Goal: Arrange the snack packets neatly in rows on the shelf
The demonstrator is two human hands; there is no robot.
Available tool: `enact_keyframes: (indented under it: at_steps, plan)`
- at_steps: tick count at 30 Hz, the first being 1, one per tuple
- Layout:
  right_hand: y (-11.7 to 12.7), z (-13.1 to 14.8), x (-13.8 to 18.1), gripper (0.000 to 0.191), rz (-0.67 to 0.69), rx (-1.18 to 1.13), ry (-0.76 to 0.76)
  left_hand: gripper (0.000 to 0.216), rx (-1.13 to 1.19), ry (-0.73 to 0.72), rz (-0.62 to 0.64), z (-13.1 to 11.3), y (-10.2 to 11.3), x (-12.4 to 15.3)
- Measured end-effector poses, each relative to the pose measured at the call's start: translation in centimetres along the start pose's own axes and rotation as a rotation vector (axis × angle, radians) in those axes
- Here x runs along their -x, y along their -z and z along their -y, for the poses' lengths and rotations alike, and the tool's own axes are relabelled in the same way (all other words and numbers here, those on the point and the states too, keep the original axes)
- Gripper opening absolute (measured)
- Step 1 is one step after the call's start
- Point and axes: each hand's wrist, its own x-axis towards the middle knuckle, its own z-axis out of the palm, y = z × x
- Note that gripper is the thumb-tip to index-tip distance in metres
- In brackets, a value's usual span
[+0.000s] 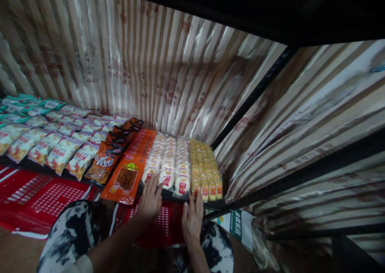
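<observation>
White round cakes in clear packs (pixel 167 160) lie in rows on a dark shelf, with red labels at the front. My left hand (pixel 150 198) reaches to the front of the left rows, fingers stretched out and resting against the packs. To their right sit smaller yellow packs (pixel 207 168) in rows, also with red labels. My right hand (pixel 193 216) is at the front edge, fingers extended where the white and yellow packs meet. Left of the white packs lies a long orange snack packet (pixel 129 168), overhanging the shelf edge. Neither hand grips anything visible.
Dark orange bags (pixel 104 160), cream snack bags (pixel 57 152) and green bags (pixel 18 108) fill the shelf's left side. Striped sheeting (pixel 168 64) hangs behind, with a dark shelf post (pixel 252 96) at right. Red bags (pixel 45 200) and a green-and-white packet (pixel 237 225) are below.
</observation>
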Motion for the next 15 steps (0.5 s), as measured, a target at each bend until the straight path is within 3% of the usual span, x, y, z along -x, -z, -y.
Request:
enact_keyframes:
  at_steps: [6,15]
  plan:
    - [1.3,-2.0,0.7,0.046,0.034,0.021,-0.006,0.043,0.052,-0.127,0.014,-3.0,-1.6,0.8]
    - [0.9,-3.4,1.6,0.048,0.088,0.017,-0.032,0.034,0.165,-0.342,0.093,-6.8,-6.2,2.4]
